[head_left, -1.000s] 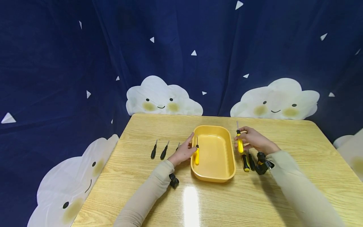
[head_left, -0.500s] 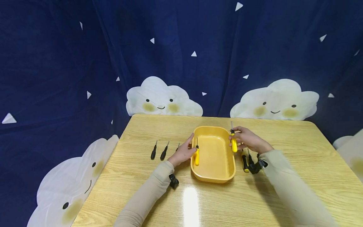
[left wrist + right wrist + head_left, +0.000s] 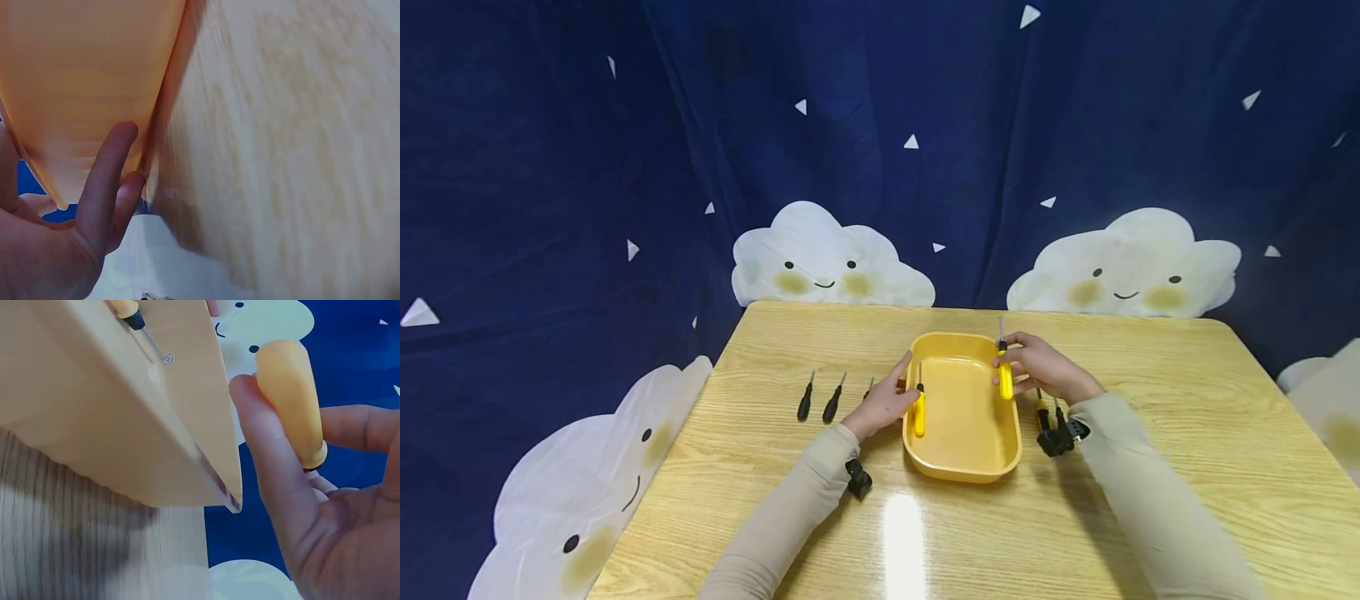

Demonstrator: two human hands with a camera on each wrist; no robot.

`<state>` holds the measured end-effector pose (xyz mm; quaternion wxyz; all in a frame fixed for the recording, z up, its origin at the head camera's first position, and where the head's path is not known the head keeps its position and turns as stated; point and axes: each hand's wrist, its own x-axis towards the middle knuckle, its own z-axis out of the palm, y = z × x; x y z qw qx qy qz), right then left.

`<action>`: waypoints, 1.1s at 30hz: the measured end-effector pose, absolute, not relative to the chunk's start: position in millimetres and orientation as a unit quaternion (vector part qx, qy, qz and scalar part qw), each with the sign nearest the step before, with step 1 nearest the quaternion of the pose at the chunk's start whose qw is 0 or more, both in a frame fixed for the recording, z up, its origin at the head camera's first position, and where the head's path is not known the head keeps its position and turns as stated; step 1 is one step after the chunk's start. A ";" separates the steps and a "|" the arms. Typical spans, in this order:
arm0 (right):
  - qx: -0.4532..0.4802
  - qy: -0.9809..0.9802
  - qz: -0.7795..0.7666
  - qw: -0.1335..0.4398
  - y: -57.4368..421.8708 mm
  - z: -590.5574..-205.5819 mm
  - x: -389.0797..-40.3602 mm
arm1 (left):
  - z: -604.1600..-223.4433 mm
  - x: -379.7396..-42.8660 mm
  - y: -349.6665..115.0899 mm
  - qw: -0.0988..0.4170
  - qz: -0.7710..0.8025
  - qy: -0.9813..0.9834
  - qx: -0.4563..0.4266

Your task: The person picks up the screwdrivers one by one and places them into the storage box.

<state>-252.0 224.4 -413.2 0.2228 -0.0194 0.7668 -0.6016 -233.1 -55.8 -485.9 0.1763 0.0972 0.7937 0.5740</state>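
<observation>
My left hand (image 3: 883,406) holds the left rim of a yellow plastic tray (image 3: 964,477), with the thumb over the rim. In the left wrist view, two fingers (image 3: 109,165) lie against the tray's outer wall. One yellow-handled screwdriver (image 3: 919,417) lies inside the tray along its left side. Between thumb and fingers, my right hand (image 3: 1047,367) pinches another yellow screwdriver (image 3: 1006,380), tip pointing away, above the tray's right rim. The right wrist view shows its handle (image 3: 290,394) close up beside the tray wall.
Left of the tray, several black screwdrivers (image 3: 831,406) lie in a row, one partly hidden by the left hand. Under the right wrist are black-and-yellow screwdrivers (image 3: 1042,414), partly covered by the wrist camera (image 3: 1057,440). A dark blue curtain (image 3: 970,167) hangs behind the table.
My right hand has moved left with the yellow screwdriver, from beside the tray to over its right rim. The left hand and the tray have stayed in place.
</observation>
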 end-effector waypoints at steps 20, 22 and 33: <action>-0.011 0.759 -0.613 0.220 204.5 -421.1 -254.4 | -486.0 -232.8 -57.8 0.179 0.576 0.790 0.110; -0.012 0.754 -0.617 0.225 202.0 -421.8 -254.2 | -485.7 -232.4 -57.8 0.179 0.575 0.790 0.109; -0.003 0.742 -0.627 0.236 189.0 -422.8 -253.9 | -488.6 -234.1 -57.1 0.174 0.576 0.792 0.107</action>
